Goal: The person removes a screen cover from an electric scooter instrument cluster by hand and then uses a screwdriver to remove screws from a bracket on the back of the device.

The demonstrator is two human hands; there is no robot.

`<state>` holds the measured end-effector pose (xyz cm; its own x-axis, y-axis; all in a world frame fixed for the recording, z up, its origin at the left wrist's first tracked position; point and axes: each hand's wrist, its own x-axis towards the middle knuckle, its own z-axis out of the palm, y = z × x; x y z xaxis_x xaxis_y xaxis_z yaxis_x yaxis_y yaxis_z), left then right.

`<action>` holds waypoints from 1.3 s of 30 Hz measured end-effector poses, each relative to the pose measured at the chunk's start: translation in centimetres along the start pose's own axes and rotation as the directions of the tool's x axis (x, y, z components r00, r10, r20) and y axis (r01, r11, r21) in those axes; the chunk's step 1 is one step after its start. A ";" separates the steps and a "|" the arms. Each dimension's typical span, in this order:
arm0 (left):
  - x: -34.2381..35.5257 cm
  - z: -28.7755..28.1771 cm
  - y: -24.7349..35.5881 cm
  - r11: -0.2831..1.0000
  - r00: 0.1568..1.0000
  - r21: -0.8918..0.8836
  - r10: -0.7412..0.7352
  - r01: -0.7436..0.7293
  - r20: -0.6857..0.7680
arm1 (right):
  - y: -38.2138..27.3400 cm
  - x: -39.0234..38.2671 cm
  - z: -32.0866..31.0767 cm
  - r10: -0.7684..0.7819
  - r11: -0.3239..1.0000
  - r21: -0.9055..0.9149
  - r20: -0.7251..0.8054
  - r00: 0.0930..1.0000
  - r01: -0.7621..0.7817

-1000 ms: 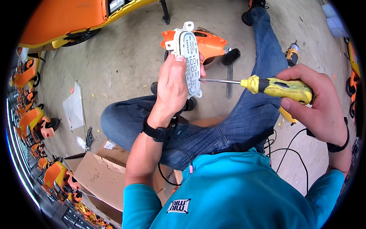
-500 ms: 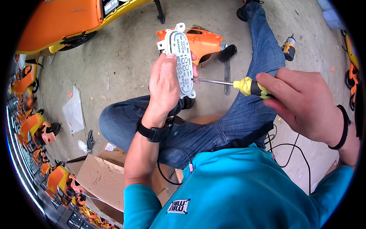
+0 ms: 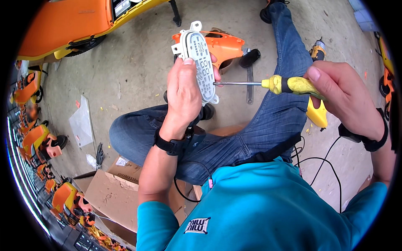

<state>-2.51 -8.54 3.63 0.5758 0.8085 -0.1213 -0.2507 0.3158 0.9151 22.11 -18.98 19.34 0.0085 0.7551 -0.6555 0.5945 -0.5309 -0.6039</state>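
My left hand (image 3: 184, 92) is wrapped round a long oval display panel (image 3: 200, 54), its thumb on the near edge and fingertips showing at the far side. The panel is white and translucent, with segment-shaped cutouts and mounting tabs at its ends. In my right hand (image 3: 345, 90) is a screwdriver (image 3: 289, 84) with a yellow and black handle. Its metal shaft points left, and the tip meets the panel's right edge near the lower end. Whether a screw sits under the tip is too small to tell.
An orange plastic shell (image 3: 224, 46) lies on the floor beyond the panel, beside a flat metal wrench (image 3: 250, 85). A cordless drill (image 3: 318, 50) and a yellow part (image 3: 317, 113) lie right of my leg. A cardboard box (image 3: 113, 194) stands at left, below an orange vehicle (image 3: 71, 25).
My right hand has turned and slid back along the screwdriver, so more of the handle shows. The yellow part on the floor has come into sight. The panel has shifted slightly.
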 end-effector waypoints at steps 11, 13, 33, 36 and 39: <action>0.0 0.3 0.4 0.999 1.000 -0.046 -0.023 0.022 -0.015 | 2.2 0.1 1.4 -0.529 0.847 -0.230 -0.268 0.805 0.479; 0.2 0.0 0.0 0.997 0.998 0.042 0.057 -0.057 0.003 | 1.3 -0.1 2.1 -0.079 0.942 0.284 -0.332 0.940 0.179; 0.2 0.2 0.1 1.000 0.999 0.022 0.000 0.000 -0.035 | 2.2 -0.4 2.1 -0.303 0.953 -0.109 -0.312 0.900 0.283; 0.1 0.0 0.0 1.000 0.999 -0.031 0.001 -0.003 -0.044 | 2.3 -0.3 1.6 -0.321 0.926 -0.276 -0.212 0.923 0.259; 0.2 -0.5 0.0 1.000 1.000 -0.023 -0.008 0.008 -0.014 | 2.1 -0.3 2.0 -0.469 0.823 -0.453 -0.201 0.860 0.343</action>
<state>-2.80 -8.17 3.38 0.5668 0.8129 -0.1338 -0.2644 0.3334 0.9050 21.76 -21.12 17.34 -0.1099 0.9758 -0.1893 0.8566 -0.0036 -0.5159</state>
